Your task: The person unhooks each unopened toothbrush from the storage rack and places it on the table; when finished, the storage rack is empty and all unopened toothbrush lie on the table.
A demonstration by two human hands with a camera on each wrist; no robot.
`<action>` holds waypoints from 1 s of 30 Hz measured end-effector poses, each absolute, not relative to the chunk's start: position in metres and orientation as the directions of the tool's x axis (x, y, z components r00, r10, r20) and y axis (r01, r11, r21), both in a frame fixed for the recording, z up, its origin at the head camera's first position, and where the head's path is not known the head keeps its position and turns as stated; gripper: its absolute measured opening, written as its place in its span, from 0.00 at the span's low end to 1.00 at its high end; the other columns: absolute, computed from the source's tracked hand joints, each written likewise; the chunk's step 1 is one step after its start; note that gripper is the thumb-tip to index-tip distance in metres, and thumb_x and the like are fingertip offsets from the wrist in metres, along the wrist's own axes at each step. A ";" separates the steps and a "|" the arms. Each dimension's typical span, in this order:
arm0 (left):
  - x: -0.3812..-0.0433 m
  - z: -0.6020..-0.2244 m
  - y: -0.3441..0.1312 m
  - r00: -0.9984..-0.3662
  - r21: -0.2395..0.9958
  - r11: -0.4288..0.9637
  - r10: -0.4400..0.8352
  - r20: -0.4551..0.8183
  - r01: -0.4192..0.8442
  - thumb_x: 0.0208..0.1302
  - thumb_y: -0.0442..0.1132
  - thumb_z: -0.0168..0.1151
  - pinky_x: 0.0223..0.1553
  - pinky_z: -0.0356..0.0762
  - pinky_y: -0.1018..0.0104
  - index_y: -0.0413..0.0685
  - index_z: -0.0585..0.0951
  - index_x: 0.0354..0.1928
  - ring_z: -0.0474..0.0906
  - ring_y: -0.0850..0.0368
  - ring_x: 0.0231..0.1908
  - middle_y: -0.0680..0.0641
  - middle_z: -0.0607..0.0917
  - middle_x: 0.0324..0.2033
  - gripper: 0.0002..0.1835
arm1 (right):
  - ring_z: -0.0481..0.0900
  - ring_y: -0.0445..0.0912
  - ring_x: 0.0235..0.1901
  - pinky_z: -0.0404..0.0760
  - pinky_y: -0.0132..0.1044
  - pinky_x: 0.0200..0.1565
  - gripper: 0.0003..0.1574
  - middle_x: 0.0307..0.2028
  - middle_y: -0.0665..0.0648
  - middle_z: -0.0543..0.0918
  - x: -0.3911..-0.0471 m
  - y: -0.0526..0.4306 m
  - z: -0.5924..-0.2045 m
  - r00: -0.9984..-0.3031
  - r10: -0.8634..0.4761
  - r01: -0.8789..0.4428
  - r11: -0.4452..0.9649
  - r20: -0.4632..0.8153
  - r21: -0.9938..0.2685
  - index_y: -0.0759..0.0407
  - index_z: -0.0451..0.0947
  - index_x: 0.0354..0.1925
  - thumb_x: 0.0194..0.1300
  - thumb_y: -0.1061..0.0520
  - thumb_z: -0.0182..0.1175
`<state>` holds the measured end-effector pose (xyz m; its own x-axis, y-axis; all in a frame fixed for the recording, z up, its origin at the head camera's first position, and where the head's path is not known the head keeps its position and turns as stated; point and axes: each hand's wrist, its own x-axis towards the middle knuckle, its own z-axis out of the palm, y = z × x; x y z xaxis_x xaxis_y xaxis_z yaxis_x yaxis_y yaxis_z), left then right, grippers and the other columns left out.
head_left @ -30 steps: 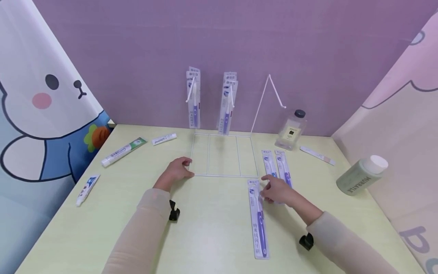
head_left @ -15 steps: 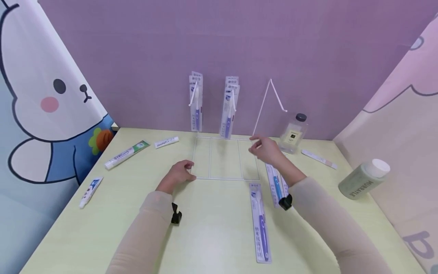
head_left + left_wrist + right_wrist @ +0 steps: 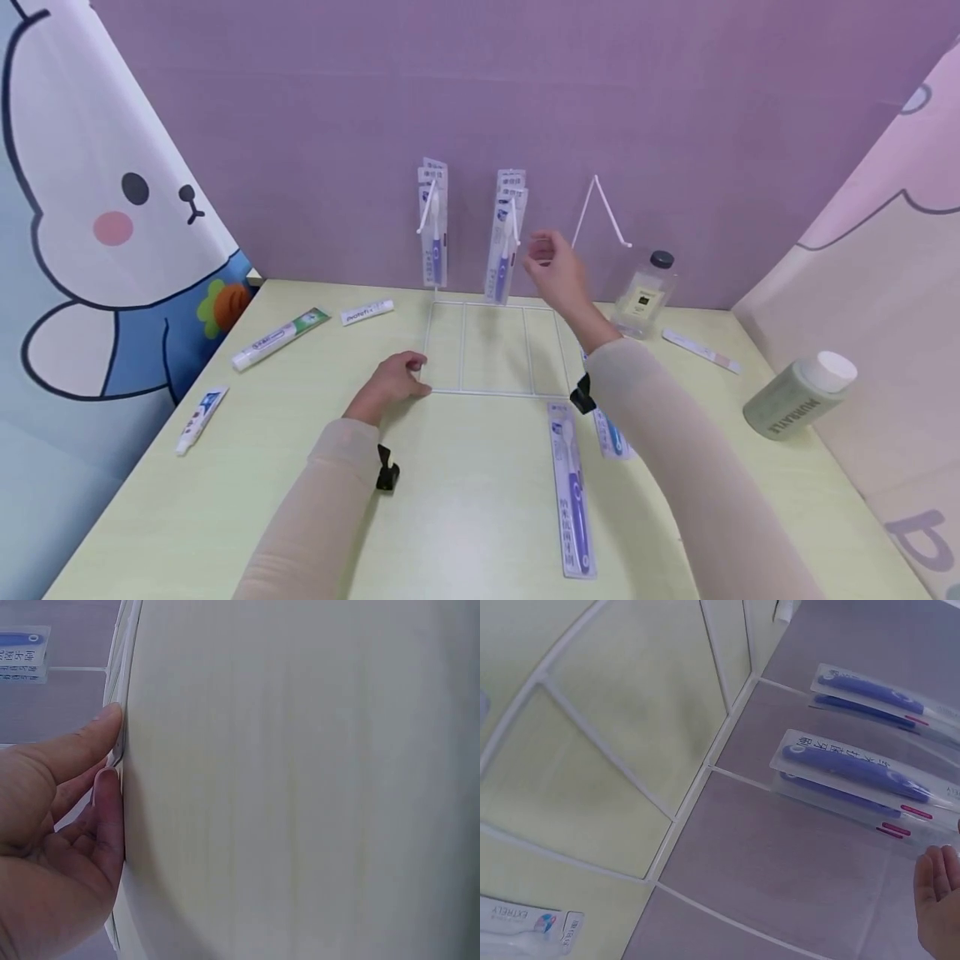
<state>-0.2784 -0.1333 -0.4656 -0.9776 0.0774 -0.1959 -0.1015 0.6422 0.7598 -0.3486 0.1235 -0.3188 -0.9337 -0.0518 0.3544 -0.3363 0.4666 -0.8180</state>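
I see the right hand has risen, fingers relaxed and empty, beside the hanging toothbrush packs; left hand keeps pressing the wire rack base.

On the grey-green bottle lying at my right I read "MURRAYLE", or near it; the letters are small. My right wrist view shows "EXTREY", roughly, on a pack lying on the tabletop. The hanging toothbrush packs and the flat pack carry Chinese print too small to read.
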 end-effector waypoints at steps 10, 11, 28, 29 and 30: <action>-0.277 -0.462 -0.134 -0.977 0.761 0.641 0.082 -0.196 -0.099 0.49 0.33 0.68 0.51 0.67 0.56 0.41 0.69 0.57 0.71 0.48 0.46 0.43 0.72 0.50 0.31 | 0.76 0.45 0.38 0.76 0.29 0.37 0.23 0.40 0.57 0.77 -0.365 0.097 -0.310 -0.934 -0.029 -0.328 0.466 0.356 -0.822 0.62 0.66 0.52 0.59 0.63 0.59; -0.277 -0.462 -0.134 -0.977 0.764 0.638 0.083 -0.198 -0.100 0.49 0.33 0.68 0.51 0.67 0.56 0.41 0.69 0.58 0.70 0.48 0.46 0.43 0.72 0.50 0.31 | 0.76 0.45 0.37 0.77 0.29 0.37 0.23 0.39 0.57 0.77 -0.365 0.096 -0.310 -0.932 -0.022 -0.331 0.464 0.362 -0.822 0.62 0.66 0.52 0.59 0.63 0.59; -0.279 -0.465 -0.133 -0.976 0.759 0.644 0.083 -0.200 -0.100 0.49 0.34 0.68 0.52 0.65 0.55 0.42 0.70 0.57 0.69 0.49 0.47 0.44 0.73 0.50 0.31 | 0.73 0.47 0.36 0.78 0.34 0.34 0.22 0.39 0.58 0.75 -0.354 0.115 -0.301 -0.930 -0.005 -0.336 0.420 0.368 -0.843 0.56 0.64 0.56 0.63 0.63 0.52; -0.279 -0.465 -0.133 -0.976 0.760 0.641 0.083 -0.202 -0.103 0.49 0.34 0.68 0.52 0.66 0.56 0.42 0.70 0.57 0.69 0.49 0.47 0.44 0.73 0.50 0.31 | 0.73 0.48 0.36 0.78 0.35 0.35 0.22 0.39 0.58 0.74 -0.352 0.118 -0.300 -0.930 -0.010 -0.338 0.409 0.367 -0.847 0.56 0.64 0.56 0.63 0.64 0.52; -0.279 -0.464 -0.134 -0.976 0.759 0.643 0.083 -0.202 -0.103 0.49 0.34 0.68 0.52 0.66 0.56 0.42 0.70 0.57 0.69 0.49 0.47 0.44 0.73 0.49 0.31 | 0.73 0.48 0.36 0.78 0.35 0.35 0.23 0.39 0.58 0.74 -0.350 0.121 -0.299 -0.930 -0.016 -0.343 0.400 0.368 -0.850 0.56 0.64 0.56 0.63 0.64 0.52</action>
<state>-0.2787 -0.1335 -0.4641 -0.9759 0.0827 -0.2019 -0.1026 0.6426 0.7593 -0.3504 0.1210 -0.2991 -0.9296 -0.0155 0.3683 -0.3433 0.4003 -0.8496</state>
